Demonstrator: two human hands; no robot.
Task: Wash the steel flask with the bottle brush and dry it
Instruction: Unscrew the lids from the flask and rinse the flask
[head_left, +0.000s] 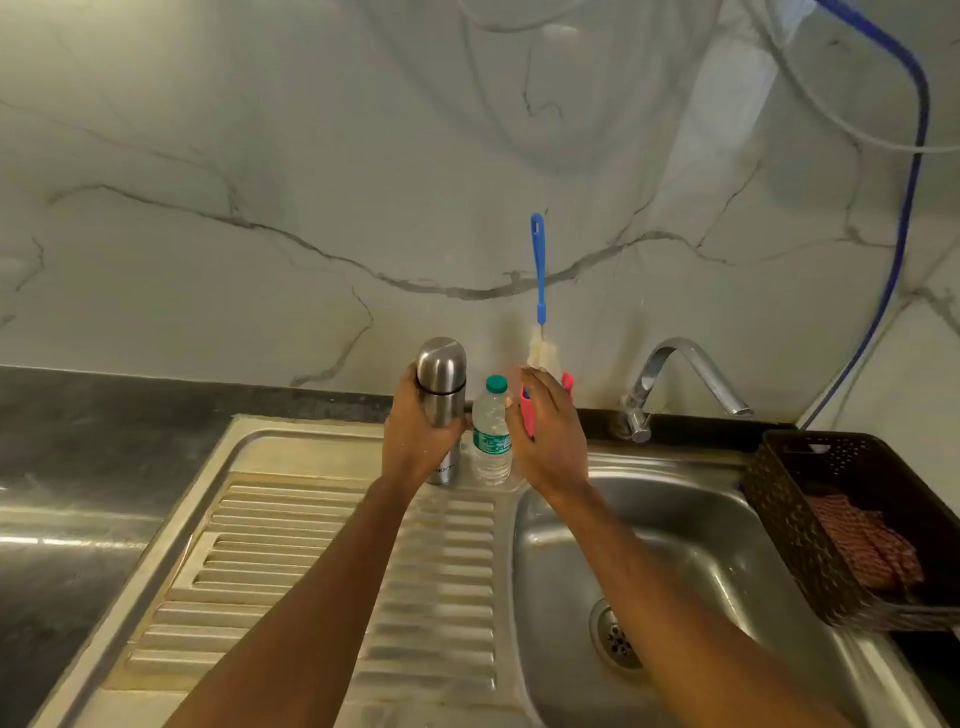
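flask (440, 384) upright (cap up), brush (540, 291) vertical

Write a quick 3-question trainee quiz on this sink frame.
1. True or false: the left hand grips the steel flask.
2. What stands between the flask and the right hand? A) plastic bottle B) mug C) sponge
3. Fill in: the bottle brush stands upright against the wall, and its handle is ___ in colour.

Key: 1 true; 2 A; 3 blue.
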